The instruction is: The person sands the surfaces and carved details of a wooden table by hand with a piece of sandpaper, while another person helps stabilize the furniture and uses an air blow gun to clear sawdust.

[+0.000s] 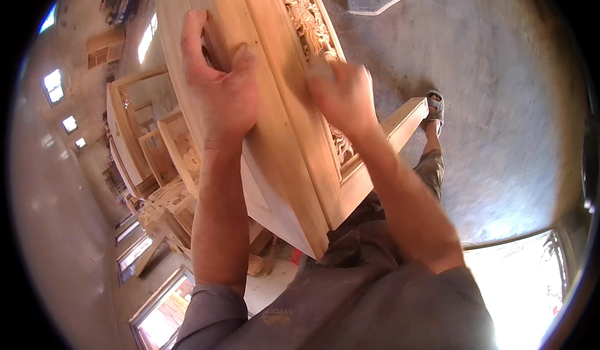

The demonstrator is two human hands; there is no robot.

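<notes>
Through the head camera I saw my left hand (220,87) spread flat and mostly open against the pale wooden panel (281,144), fingers curled over its moulded edge, steadying rather than gripping it. My right hand (344,94) was blurred; its fingers looked bent and pressed onto the carved strip (306,19) that ran along the panel's inner frame, and I could not tell whether it held anything small, such as a scrap of abrasive. The panel stood tilted in front of me, its lower corner near my lap, with the concrete floor (500,100) beyond it and my sandalled foot (435,106) just past the frame's end. To work that carving well, I judged the left hand should keep firm pressure so the panel would not rock, while the right moved in short strokes along the relief, light enough not to round off the detail. More unfinished wooden frames (144,144) stood to the left.
</notes>
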